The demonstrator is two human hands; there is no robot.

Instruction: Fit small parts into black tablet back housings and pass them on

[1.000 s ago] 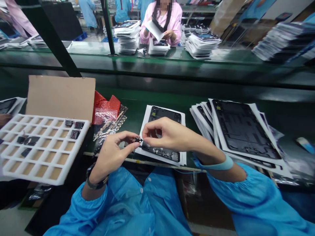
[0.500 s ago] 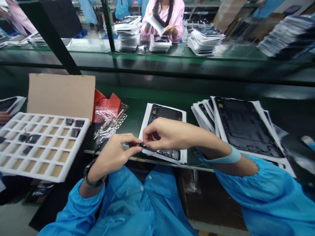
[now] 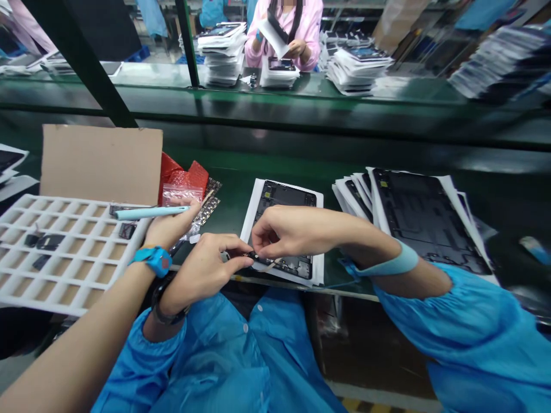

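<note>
My left hand [image 3: 215,261] pinches one end of a small dark electronic part [image 3: 250,254] between thumb and fingertips. The fingers of my right hand [image 3: 284,232] are closed at the other end of this part, their tips almost meeting those of my left. Both hands are over the lower edge of a black tablet housing [image 3: 297,198], which lies on white sheets [image 3: 253,198]. My right wrist and fingers cover its middle. A thin tan strip [image 3: 274,265] shows below my right fingers. The part's exact kind is too small to tell.
A co-worker's hand [image 3: 172,225] with a light-blue stick-like tool [image 3: 150,212] reaches in from the left. Nearby are a white compartment tray [image 3: 92,275], cardboard [image 3: 101,163], red bubble wrap [image 3: 193,178] and circuit boards [image 3: 210,209]. Stacked tablet housings [image 3: 430,218] lie right.
A co-worker's arm has come in from the lower left, with the light-blue tool over the tray's edge. My hands keep their pinch on the small part and have barely moved.
</note>
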